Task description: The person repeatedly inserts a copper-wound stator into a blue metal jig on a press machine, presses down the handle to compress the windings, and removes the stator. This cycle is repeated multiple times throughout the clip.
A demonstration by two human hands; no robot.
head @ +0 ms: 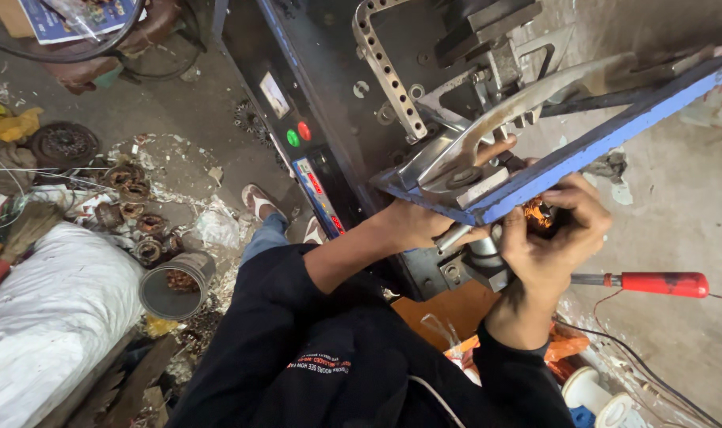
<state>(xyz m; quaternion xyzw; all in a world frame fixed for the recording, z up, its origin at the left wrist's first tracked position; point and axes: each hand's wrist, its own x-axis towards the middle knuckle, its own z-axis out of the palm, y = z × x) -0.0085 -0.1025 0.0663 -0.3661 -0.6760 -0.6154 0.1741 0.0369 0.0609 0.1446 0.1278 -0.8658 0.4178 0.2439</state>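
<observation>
Machine (pixel 353 87): dark metal body, tall, filling the upper middle; every place below is told from it.
Sack (pixel 51 317): white, bulky, on the floor far left of the machine.
Blue bar (pixel 614 131): a flat blue edge jutting from the machine's front to the right, above both hands.
Lever (pixel 519 107): bright curved metal, lying on top of the blue bar.
Strip (pixel 384 67): perforated, pale, bolted up the machine's face.
Can (pixel 174 284): round, grey, open, on the floor left of the machine, with scrap rotors beside it.
Left hand (pixel 420 226): under the blue bar at the machine's front; grip closed round a short metal rod (pixel 453 236).
Right hand (pixel 551 238): just right of the left hand, below the blue bar; grip curled tight about a coil (pixel 538 214) of copper wire, mostly hidden by the fingers.
Red handle (pixel 664 284): a tool lying right of the machine, near the right hand, not touched.
Buttons (pixel 298 134): one green, one red, on the machine's left panel.
Spools (pixel 599 396): white, low at the right, below the machine.
</observation>
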